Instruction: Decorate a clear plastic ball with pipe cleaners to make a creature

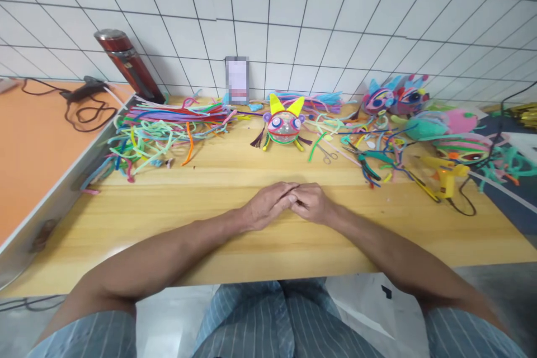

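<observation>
My left hand [268, 206] and my right hand [312, 202] rest clasped together on the wooden table [168, 251]. Their fingers are closed against each other, and no object shows between them. Beyond them stands a round craft figure [284, 130] with yellow ears, big blue-and-white eyes and dark tassels, touched by neither hand. To its right lie small scissors [329, 155] and a green pipe cleaner [316, 146]. Pliers with teal handles [369, 168] are farther right among pipe-cleaner pieces.
Tangled pipe cleaners [146, 140] lie at left, near a red-brown thermos [130, 64]. A phone [237, 79] leans on the tiled wall. At right are a yellow glue gun [447, 176] with its cord, a yellow cutter [423, 185] and several colourful craft figures [380, 99].
</observation>
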`<state>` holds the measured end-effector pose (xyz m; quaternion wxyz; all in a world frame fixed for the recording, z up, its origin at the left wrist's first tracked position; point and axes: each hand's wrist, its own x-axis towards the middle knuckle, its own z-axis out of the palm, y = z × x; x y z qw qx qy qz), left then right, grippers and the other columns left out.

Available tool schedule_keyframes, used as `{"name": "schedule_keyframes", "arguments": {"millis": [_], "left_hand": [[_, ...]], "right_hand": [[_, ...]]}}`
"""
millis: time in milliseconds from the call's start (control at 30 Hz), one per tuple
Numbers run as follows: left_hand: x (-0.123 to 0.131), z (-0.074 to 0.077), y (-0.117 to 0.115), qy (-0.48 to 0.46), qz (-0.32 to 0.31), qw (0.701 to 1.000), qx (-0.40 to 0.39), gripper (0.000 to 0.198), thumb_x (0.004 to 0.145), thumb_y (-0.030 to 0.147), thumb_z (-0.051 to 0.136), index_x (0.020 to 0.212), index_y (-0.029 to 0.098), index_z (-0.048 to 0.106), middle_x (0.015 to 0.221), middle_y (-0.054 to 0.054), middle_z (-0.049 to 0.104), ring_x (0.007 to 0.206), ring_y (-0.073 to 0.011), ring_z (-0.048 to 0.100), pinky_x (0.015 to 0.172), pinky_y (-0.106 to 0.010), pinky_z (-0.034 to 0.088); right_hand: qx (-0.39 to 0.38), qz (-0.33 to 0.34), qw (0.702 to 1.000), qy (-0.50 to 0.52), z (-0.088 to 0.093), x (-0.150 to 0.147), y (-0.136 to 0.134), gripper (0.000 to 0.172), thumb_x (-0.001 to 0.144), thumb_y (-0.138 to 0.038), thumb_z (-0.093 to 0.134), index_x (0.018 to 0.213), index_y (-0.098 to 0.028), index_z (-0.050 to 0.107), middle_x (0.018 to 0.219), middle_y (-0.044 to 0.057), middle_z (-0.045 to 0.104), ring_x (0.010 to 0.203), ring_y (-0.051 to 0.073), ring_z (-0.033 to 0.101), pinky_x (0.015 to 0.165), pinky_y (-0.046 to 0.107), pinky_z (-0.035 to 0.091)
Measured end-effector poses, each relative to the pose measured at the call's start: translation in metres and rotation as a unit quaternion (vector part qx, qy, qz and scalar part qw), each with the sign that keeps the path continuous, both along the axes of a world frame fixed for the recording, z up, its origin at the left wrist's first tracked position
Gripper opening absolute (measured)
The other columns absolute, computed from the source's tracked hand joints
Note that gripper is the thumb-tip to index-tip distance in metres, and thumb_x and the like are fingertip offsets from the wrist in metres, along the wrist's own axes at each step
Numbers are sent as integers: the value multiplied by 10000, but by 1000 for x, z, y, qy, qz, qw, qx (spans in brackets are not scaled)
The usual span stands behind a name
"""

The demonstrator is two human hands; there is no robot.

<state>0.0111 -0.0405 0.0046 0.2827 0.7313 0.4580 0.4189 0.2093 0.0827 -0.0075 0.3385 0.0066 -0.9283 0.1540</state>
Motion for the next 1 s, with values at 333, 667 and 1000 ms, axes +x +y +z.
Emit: {"name": "schedule_keyframes", "arguments": {"millis": [333, 667, 1000], "left_hand": [[2, 0, 1, -22, -15, 1000, -3, 542, 1235, 504, 426, 1644, 193, 597, 1508, -194, 781, 1394, -311, 768, 1219, -489, 630], [-8, 20, -7, -139, 106, 980, -90, 404, 1174, 472, 592, 1454, 204, 705, 1358, -144, 823, 1160, -252, 793, 1069, -413, 645], [-74, 32, 73, -38, 322, 946, -9, 573, 888, 477, 904, 1346, 229, 666, 1316, -114, 782, 1154, -297, 757, 1059, -482, 619]], "right_hand": [[-21, 11, 1000, 18, 12, -3, -4, 237, 1150, -217, 596, 930, -256, 677, 682, 0, 754, 602, 163, 711, 647, 285, 553], [-300, -180, 937, 9, 45, 3, 14, 223, 1108, -387, 708, 974, -259, 832, 845, 19, 845, 757, 190, 784, 739, 310, 617], [-405, -220, 887, 16, 53, -32, 140, 897, 790, -769, 949, 1506, -306, 672, 1532, 163, 747, 1350, 386, 733, 1139, 613, 617]]}}
